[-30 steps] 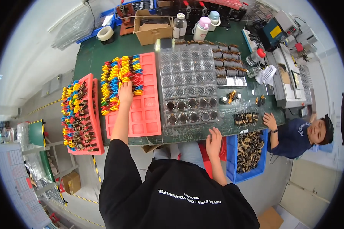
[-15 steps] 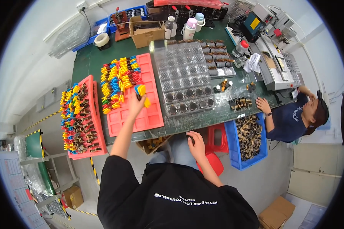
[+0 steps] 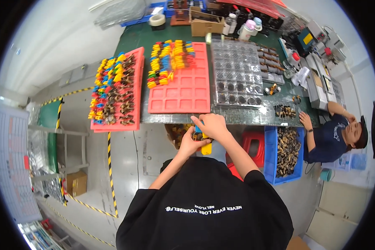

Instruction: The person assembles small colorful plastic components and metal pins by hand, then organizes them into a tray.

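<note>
Close to my body, just off the table's near edge, my left hand [image 3: 191, 144] and my right hand [image 3: 215, 126] are closed together on yellow and blue plastic clips [image 3: 206, 149]. My fingers hide part of the clips, so I cannot tell exactly how many there are. Beyond my hands lies a pink tray [image 3: 166, 105] with square pockets. Its far left part carries rows of yellow, blue, red and green clips [image 3: 159, 62]. A second pink tray [image 3: 137, 100], to the left, is crowded with coloured clips and dark brown parts. Below my hands an open carton [image 3: 169, 135] contains small yellow and dark pieces.
Clear plastic trays [image 3: 236, 62] with dark round parts stand right of the pink tray. A blue bin [image 3: 271, 155] of small parts and a red stool [image 3: 256, 143] are below the table edge. At the right a co-worker [image 3: 331, 139] rests a hand on the table.
My left hand has come back from over the pink tray to my body with the clips. My right hand has joined it on them. The view has shifted, moving the table contents rightward.
</note>
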Tool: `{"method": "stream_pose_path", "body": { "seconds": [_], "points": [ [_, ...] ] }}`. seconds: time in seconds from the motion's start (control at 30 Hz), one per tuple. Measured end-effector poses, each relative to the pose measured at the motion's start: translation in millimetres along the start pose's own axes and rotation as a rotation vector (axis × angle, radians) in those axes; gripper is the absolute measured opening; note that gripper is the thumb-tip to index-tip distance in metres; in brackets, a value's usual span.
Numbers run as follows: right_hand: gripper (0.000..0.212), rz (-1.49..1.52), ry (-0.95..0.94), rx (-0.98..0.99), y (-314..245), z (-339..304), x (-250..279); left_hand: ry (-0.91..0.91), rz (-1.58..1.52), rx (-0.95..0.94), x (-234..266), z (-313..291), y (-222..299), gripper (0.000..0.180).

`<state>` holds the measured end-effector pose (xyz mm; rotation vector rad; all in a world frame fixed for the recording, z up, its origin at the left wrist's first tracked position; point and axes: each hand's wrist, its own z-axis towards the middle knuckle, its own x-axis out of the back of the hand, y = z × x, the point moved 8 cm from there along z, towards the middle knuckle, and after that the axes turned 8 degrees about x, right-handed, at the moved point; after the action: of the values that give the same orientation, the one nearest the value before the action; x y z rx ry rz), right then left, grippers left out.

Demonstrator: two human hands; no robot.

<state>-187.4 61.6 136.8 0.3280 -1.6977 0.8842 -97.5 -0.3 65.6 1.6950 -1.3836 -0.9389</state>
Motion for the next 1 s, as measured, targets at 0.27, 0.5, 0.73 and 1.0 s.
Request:
{"method": "stream_pose_path", "body": {
  "seconds": [0.27,0.5,0.73,1.0],
  "points": [
    [0.054,0.048,0.157,0.081,-27,9,-26,0.038,-0.016,0.043,32,-17,-27,0.042],
    [0.052,0.142,0.256,-0.001,-23,7,-26,-0.034,0.105,0.093,42,-25,-31,0.032],
    [0.070,0.434,0.089,-0.535,80,-20,-131,0.123,-0.257,0.141,84,-22,-69,0.024],
    [0.074,0.621,0.049,-0.523,100,-13,-240,0.227,-0.804,0.281,88,-17,-107,0.026]
  ]
}}
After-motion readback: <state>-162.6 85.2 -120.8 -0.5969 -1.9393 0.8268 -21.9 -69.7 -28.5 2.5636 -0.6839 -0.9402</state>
